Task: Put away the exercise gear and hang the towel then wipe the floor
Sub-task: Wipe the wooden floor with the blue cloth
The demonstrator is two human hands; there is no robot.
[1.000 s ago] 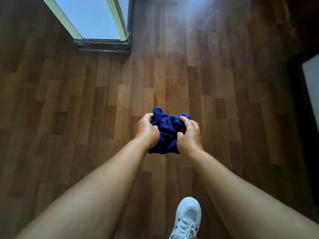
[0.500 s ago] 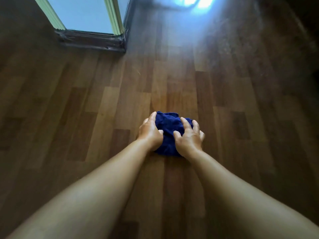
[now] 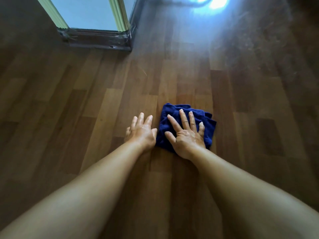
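Note:
A dark blue cloth [image 3: 209,125] lies bunched on the brown wooden floor [image 3: 86,118], a little right of the view's middle. My right hand [image 3: 187,133] presses flat on the cloth with its fingers spread and straight. My left hand [image 3: 140,131] rests on the bare floor just left of the cloth, fingers straight, its thumb close to the cloth's edge. Both forearms reach in from the bottom of the view.
A dark door frame base [image 3: 98,39] with pale green trim [image 3: 120,14] stands at the top left. A bright patch of light [image 3: 212,4] glares on the floor at the top right. Floorboards stretch out on every side of the cloth.
Both hands held the bunched cloth in the air, then brought it down to the floor. My left hand has let go and moved onto the floor; my right hand has flattened on the cloth.

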